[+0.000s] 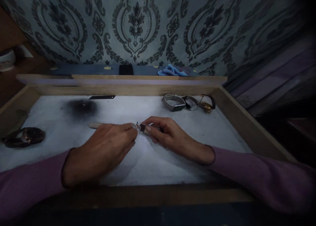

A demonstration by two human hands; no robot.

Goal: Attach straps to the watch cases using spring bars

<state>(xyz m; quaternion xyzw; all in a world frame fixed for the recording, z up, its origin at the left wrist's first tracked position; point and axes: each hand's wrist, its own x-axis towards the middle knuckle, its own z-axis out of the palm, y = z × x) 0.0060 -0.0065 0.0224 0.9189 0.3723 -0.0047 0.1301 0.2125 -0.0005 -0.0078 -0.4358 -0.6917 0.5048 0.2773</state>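
The left hand is closing its fingers over a small light-coloured watch, whose pale strap is poking out past the knuckles toward the left edge of the tray. The right hand is pinching a slim metal tool between thumb and fingers, its end meeting the watch or lying just beside it; the fingers are hiding the exact contact. Both hands are working near the middle of the tray, their fingertips close together.

Nothing is standing between the two hands and the watch. Near the far right corner, a grey band, a dark watch and a gold watch with a black strap are sitting in a row. A flat black strip is lying along the far edge, left of centre, and a large dark-strapped watch is resting by the left edge.

The tray is showing a white base inside raised wooden sides, with a dark smudge toward the far left corner. Beyond the far edge, a blue cloth and a black block are lying before patterned wallpaper. A bowl is standing at the far left, and purplish fabric is hanging on the right.
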